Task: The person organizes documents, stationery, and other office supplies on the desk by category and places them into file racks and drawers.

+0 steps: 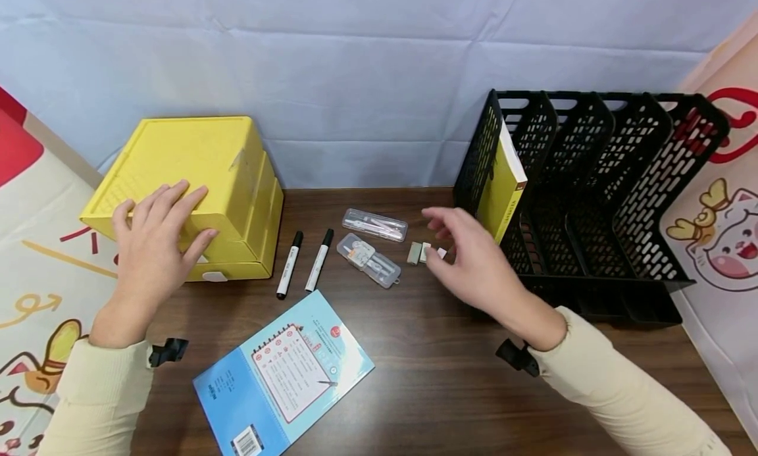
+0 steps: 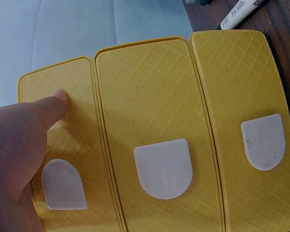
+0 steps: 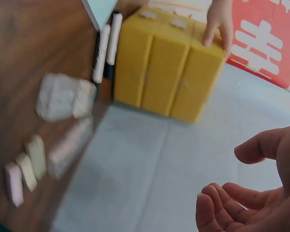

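Note:
My left hand (image 1: pixel 155 235) rests on the front top edge of a yellow three-drawer box (image 1: pixel 177 173), fingers spread over the lid. In the left wrist view its thumb (image 2: pixel 53 108) lies against the front of one drawer, beside white rounded tabs (image 2: pixel 164 169). My right hand (image 1: pixel 474 262) hovers above the table with fingers loosely bent and nothing between them. Close by its fingertips lie small erasers (image 1: pixel 414 253), partly covered by the hand in the head view. The right wrist view shows three small blocks, the pale one (image 3: pixel 13 183) outermost.
A black file rack (image 1: pixel 598 212) stands at the right, a yellow book (image 1: pixel 503 186) upright in its leftmost slot. Two clear cases (image 1: pixel 374 224) and two markers (image 1: pixel 289 265) lie mid-table. A blue notebook (image 1: pixel 284 377) lies in front. Behind hangs a pale cloth (image 1: pixel 367 81).

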A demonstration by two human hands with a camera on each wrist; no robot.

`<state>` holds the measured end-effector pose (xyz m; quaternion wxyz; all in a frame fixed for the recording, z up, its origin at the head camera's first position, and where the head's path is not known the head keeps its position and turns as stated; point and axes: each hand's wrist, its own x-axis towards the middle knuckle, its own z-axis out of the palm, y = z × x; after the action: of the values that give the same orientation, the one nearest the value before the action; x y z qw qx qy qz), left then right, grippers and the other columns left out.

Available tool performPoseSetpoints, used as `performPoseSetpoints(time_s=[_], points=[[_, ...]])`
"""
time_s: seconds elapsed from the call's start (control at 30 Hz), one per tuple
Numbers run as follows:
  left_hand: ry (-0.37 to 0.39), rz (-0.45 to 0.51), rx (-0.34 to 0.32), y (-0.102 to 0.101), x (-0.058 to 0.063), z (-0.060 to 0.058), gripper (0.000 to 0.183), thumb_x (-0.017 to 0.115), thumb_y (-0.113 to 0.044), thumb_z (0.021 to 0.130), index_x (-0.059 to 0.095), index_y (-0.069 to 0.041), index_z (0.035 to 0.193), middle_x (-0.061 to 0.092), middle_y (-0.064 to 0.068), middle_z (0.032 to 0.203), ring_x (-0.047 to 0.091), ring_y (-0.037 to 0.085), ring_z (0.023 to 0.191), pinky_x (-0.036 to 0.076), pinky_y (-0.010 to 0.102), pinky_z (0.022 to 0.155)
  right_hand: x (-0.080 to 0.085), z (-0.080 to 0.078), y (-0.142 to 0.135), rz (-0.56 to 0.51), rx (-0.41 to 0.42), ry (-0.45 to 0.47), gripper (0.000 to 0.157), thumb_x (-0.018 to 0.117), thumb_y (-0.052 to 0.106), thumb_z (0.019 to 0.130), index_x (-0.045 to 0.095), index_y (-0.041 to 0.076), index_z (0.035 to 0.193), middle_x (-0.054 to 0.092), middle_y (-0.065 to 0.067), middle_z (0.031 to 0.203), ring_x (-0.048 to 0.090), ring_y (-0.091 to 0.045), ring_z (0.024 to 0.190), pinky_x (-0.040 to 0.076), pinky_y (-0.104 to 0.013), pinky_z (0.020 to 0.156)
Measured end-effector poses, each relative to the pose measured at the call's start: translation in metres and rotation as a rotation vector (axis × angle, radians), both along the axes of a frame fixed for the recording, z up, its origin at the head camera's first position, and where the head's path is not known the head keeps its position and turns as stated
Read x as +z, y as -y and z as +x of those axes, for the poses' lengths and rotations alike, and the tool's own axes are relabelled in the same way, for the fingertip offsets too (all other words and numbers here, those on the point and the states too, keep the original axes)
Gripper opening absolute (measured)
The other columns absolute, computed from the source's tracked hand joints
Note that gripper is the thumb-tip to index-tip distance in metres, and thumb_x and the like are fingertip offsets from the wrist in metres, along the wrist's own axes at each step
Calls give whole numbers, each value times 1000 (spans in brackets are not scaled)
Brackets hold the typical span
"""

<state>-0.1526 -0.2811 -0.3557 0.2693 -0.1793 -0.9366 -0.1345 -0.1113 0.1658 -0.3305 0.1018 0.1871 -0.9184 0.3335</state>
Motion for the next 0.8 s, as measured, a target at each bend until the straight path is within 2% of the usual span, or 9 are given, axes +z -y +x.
performPoseSetpoints(time_s=[0.23, 0.37, 0.57, 0.8], points=[[-16, 8, -7, -1, 0, 1, 70, 85, -17, 83, 55, -15, 146, 49, 18, 151, 41, 44, 137, 14, 65, 112, -40, 9, 20, 22, 61, 91, 51, 73, 7, 87, 59, 4, 135, 65, -8, 112, 62, -23, 99, 52, -41, 82], [-29, 15, -12, -1, -1, 1, 69, 85, -16, 82, 56, -14, 145, 50, 18, 150, 42, 44, 136, 15, 65, 112, -61, 17, 31, 62, 131, 112, 50, 75, 10, 87, 60, 5, 135, 66, -7, 120, 63, -23, 105, 53, -42, 87], [-32, 15, -11, 0, -1, 2, 70, 85, -16, 82, 56, -15, 145, 50, 18, 150, 42, 45, 136, 15, 65, 111, -86, 29, 49, 168, 321, 141, 49, 73, 13, 90, 62, 8, 137, 59, -13, 138, 55, -29, 128, 46, -47, 105], [-47, 15, -18, -2, 0, 2, 69, 84, -16, 82, 57, -14, 145, 51, 19, 149, 43, 46, 135, 16, 66, 110, -112, 38, 65, 292, 547, 156, 45, 64, 16, 99, 59, 15, 144, 50, -13, 152, 46, -29, 140, 41, -47, 112]])
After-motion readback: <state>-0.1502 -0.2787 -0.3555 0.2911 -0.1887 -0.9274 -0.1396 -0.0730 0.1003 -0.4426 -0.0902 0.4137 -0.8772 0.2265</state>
